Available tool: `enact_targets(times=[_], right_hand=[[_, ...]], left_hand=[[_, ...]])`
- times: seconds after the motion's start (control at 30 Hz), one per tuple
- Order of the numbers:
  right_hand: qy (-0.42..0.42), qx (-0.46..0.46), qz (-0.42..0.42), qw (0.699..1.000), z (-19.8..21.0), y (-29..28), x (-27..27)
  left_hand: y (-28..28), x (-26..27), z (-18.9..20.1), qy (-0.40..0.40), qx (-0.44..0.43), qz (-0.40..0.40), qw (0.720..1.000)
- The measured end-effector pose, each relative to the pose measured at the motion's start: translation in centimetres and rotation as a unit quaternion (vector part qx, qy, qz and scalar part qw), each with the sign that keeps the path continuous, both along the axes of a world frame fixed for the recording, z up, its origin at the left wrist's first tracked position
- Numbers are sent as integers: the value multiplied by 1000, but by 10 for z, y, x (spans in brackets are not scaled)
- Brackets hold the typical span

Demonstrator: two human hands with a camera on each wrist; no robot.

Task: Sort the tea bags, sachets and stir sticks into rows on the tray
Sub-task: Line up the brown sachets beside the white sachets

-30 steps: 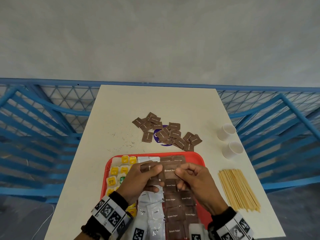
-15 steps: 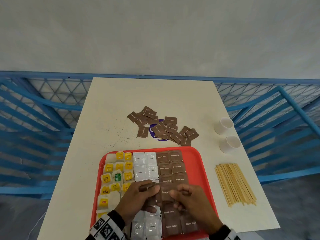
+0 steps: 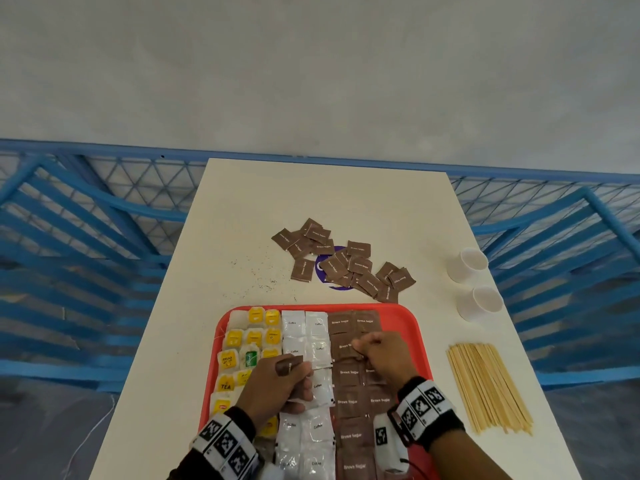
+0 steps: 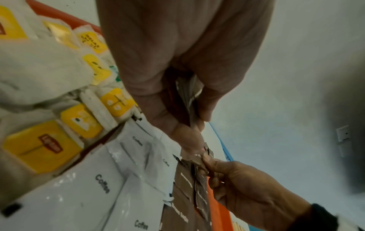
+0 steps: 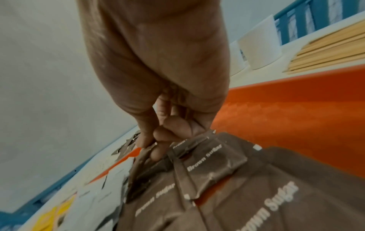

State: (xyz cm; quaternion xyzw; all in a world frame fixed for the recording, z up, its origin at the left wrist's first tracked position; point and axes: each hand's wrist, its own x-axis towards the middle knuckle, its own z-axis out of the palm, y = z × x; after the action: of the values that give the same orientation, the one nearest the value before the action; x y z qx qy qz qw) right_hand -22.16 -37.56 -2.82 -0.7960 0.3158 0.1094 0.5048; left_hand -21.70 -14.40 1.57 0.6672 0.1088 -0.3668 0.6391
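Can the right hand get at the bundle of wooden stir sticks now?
Probably not at once: the right hand pinches a brown sugar sachet on the red tray; the wooden stir sticks lie uncovered beside it.

tray (image 3: 412,327): orange-red plastic, smooth with a faint sheen
coffee sachets (image 3: 317,351): white glossy film, crinkled, catching light
brown sugar sachets (image 3: 349,403): matt brown paper, creased
tea bags (image 3: 239,322): white soft paper with yellow tags
stir sticks (image 3: 488,386): pale bare wood
cups (image 3: 467,265): white matt paper
tabletop (image 3: 329,202): cream, smooth, matt
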Motion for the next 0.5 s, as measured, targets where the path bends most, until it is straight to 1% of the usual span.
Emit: enact_targets(times=[0.13,0.2,0.27,0.3,0.33,0.37,0.4,0.43,0.47,0.5], right_hand=[[6,-84,-17,996,-5,5,2],[6,-104,-19,994,0,7,2],[-19,-123,-23,992,14,10,-2],[-44,-125,-5,991,24,14,-5],[-73,-105,33,991,36,18,-8],[-92,-62,81,991,48,24,-12],[-95,-7,132,987,59,32,-16],[-96,29,178,979,67,37,-20],[-100,39,207,973,71,40,-23],[-112,46,212,970,75,41,-25]], left_hand=[[3,0,0,5,-9,7,1000],[3,2,2,14,-25,4,1000],[2,3,5,39,-65,-2,997],[2,4,8,49,-86,-8,995],[1,5,11,54,-101,-20,993],[-1,6,15,54,-109,-36,992],[-3,7,19,51,-113,-55,991],[-6,8,24,45,-117,-74,989],[-9,9,28,37,-122,-93,987],[-11,10,32,27,-127,-113,985]])
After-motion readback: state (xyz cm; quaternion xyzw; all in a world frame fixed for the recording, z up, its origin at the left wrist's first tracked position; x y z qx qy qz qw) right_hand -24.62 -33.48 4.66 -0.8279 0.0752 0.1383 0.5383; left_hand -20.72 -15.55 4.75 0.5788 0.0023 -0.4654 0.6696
